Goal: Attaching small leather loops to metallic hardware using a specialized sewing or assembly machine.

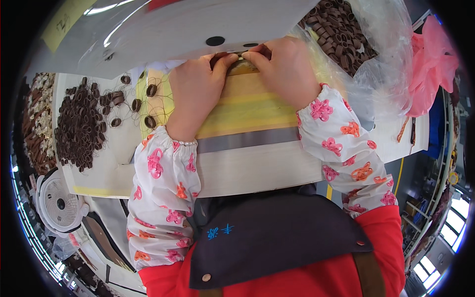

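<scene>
Under the white arm of a sewing machine point(163, 37), my left hand point(195, 91) and my right hand point(287, 69) meet almost fingertip to fingertip. Thumb and forefinger of each are pinched together at the machine's work area. Whatever small piece sits between them is mostly covered by the fingers. Left of my left hand, a few dark brown loops point(136, 105) lie among loose threads, beside a large heap of similar loops point(79, 126). More brown loops point(341, 37) fill a clear plastic bag point(383, 54) beyond my right hand.
Yellow and grey tape strips point(247, 116) cross the pale tabletop point(247, 171), whose near edge is close to my apron. A pink plastic bag point(433, 64) hangs at the right, near a thin dark tool point(413, 131). At the lower left stands a white fan point(61, 203).
</scene>
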A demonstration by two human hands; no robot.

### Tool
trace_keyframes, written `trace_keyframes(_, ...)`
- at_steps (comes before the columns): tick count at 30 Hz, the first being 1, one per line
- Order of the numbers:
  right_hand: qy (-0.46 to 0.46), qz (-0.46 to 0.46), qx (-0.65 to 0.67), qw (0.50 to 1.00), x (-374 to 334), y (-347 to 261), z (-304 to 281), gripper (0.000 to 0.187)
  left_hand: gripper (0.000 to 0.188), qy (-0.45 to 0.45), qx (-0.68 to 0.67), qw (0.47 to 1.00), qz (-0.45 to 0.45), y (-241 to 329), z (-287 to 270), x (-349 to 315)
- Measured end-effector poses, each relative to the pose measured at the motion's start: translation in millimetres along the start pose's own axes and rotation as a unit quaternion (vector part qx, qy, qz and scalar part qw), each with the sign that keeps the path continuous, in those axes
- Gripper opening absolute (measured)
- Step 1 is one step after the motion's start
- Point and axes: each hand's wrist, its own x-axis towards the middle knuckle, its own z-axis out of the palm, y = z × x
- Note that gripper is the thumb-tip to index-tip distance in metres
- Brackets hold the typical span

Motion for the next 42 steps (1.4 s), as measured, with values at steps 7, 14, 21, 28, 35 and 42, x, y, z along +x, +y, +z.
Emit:
trace_keyframes(7,-0.004,-0.021,-0.027,0.999,4.1,3.9,-1.2,0.013,0.028,0.016,-0.007,1.000,0.020,-1.8,3.2,2.0)
trace_keyframes(14,-0.005,-0.017,-0.044,0.999,6.4,2.8,0.8,0.019,0.030,0.016,-0.038,0.999,-0.009,-3.1,2.5,2.0)
trace_keyframes(21,-0.023,0.017,-0.021,0.999,5.3,4.3,1.6,0.016,0.032,0.009,-0.044,0.998,-0.035,-2.8,-1.6,-0.6)
trace_keyframes(28,-0.005,-0.010,-0.012,1.000,4.1,12.1,1.5,0.017,0.032,0.015,-0.022,0.999,0.017,0.6,0.6,3.3)
trace_keyframes(35,-0.011,-0.011,-0.059,0.998,-1.4,0.9,-6.4,0.021,0.019,0.034,0.040,0.995,0.081,0.1,-6.7,-11.0)
trace_keyframes(42,-0.139,0.226,0.227,0.937,-17.1,-14.3,-7.6,0.024,0.008,-0.016,-0.086,0.983,0.162,30.8,-8.6,-66.2)
